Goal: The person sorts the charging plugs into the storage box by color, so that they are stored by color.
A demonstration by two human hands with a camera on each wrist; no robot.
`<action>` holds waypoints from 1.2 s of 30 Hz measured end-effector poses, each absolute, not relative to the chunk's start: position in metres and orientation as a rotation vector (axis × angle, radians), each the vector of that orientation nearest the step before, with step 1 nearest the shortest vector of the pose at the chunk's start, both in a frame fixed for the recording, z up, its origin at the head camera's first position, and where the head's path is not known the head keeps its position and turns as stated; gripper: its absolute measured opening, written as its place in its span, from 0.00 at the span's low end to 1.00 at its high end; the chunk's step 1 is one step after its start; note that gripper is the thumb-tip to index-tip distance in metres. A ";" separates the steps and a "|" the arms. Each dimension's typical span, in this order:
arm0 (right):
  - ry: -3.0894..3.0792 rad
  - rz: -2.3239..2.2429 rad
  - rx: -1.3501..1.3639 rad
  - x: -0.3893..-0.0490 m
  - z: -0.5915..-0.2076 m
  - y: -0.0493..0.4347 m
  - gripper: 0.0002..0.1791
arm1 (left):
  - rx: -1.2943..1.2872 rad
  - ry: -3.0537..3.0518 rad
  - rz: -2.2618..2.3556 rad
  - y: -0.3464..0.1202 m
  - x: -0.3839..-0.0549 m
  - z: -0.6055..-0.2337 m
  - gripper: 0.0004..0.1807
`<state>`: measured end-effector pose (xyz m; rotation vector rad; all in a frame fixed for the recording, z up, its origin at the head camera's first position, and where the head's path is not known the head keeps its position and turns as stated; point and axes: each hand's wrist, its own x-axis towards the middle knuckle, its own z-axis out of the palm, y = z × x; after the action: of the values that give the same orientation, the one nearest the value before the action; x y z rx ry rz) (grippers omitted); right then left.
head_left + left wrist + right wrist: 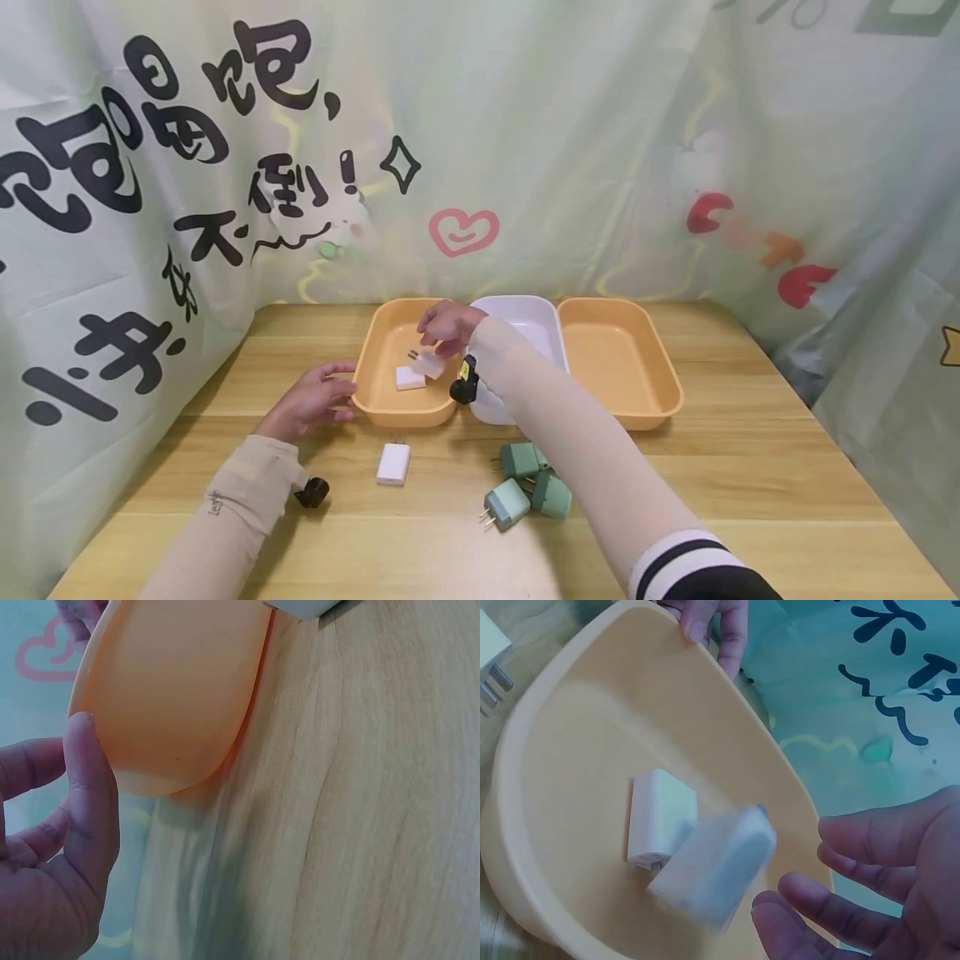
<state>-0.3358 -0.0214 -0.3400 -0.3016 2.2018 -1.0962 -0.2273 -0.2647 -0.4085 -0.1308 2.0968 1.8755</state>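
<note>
My right sleeve [592, 450], beige with black and white stripes at its near end, lies closest and crosses the wooden table [750, 500]. Past it, my right hand [450, 325] is over the left orange tray [405, 417], its fingers loosely spread and gripping nothing. A white charger [716, 862] sits just beside those fingertips, apart from them, within the tray's rim; whether it touches the second white charger [660, 814] behind it I cannot tell. It is a small, smooth block with rounded corners, its outline smeared by blur; in the head view its two prongs point to the left. The second one looks sharper, plain and boxy, lying on the tray's floor.

My left hand [315, 400] is at the tray's left side, fingers apart and relaxed, the thumb touching the rim. Nearer me, a third white charger [393, 464] lies flat on the wood, prongs facing the tray. To its right three green chargers [507, 504] are clustered close together beside my right forearm. A white tray [543, 329] stands between the left orange tray and the right orange tray [611, 358].
</note>
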 end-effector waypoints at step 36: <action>2.075 -1.129 -0.329 -0.304 -0.327 -0.007 0.22 | -0.110 2.138 1.845 -0.266 -0.228 -0.412 0.27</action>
<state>-0.3036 -0.0072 -0.3272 -0.3288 2.0753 -1.1287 -0.2279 -0.2656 -0.4122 -0.1095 2.1379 1.8449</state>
